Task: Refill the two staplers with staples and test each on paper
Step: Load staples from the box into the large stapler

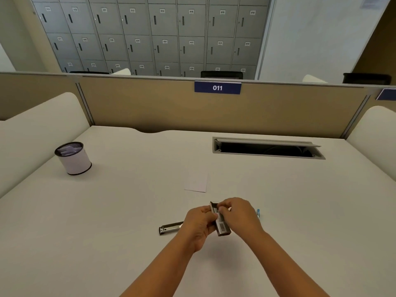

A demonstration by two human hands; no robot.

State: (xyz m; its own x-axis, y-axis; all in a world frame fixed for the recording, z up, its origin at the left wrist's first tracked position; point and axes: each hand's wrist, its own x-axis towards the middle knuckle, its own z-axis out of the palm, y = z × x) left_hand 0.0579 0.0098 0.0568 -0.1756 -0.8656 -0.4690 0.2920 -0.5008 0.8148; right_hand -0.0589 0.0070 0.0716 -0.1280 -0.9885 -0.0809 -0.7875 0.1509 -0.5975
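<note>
My right hand [237, 213] pinches the open top of a small dark box [221, 226] with a barcode, fingertips curled over its flap. What is inside is too small to make out. My left hand [198, 224] is closed around the box's side, holding it just above the desk [107, 211]. At nine o'clock from the hands, a stapler [169, 228] lies flat, its near end hidden behind my left hand. At three o'clock a blue tip [258, 212] pokes out past my right hand; I cannot tell what it belongs to. At twelve o'clock, near the hands, lies the paper [197, 181], faint against the pale top. Far off at ten o'clock stands a cup [74, 158].
</note>
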